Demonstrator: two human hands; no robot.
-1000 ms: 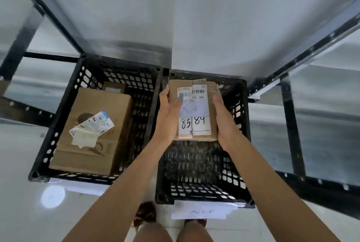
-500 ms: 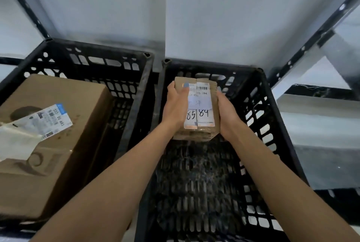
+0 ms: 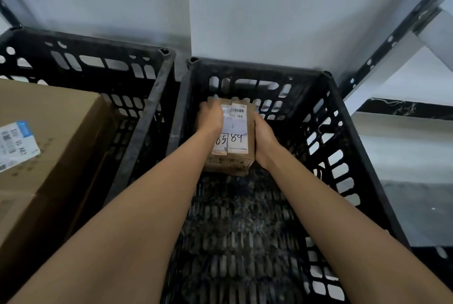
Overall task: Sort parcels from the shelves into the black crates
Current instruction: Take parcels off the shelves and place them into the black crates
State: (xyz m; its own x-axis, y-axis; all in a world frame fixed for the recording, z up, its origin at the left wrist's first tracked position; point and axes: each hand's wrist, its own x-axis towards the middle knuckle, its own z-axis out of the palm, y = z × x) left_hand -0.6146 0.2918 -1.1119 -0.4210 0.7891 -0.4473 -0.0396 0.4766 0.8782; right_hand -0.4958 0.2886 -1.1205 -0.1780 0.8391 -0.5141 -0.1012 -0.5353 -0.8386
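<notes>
**A:** Talk me through it, biggest things first.

**B:** I'm looking down at two black crates side by side against a pale wall. The right crate [image 3: 326, 132] fills most of my view, slotted walls, a dark grid floor, nothing lying on the near part of that floor. The left crate [image 3: 149, 97] sits just beside it, their rims almost touching.

**A:** What's in the left one?

**B:** A big brown carton [image 3: 51, 147], taking up nearly all the space I can see there, with a white shipping label [image 3: 14, 144] stuck on top, blue corner on it. Off to the right there's a grey metal shelf post [image 3: 392, 41] with holes along it.

**A:** And the parcel?

**B:** Small brown parcel [image 3: 235, 159], down inside the right crate, toward the far wall. White labels across the top, a barcode, and handwritten numbers, I read "89" on the right half; the left half is partly covered.

**A:** Hands?

**B:** Both on it. My left hand [image 3: 210, 117] is clamped on the parcel's left side, fingers wrapped over the top edge. My right hand [image 3: 263, 137] is pressed flat against the right side. The parcel is squeezed between them. I can't tell whether its underside is touching the crate floor.
</notes>
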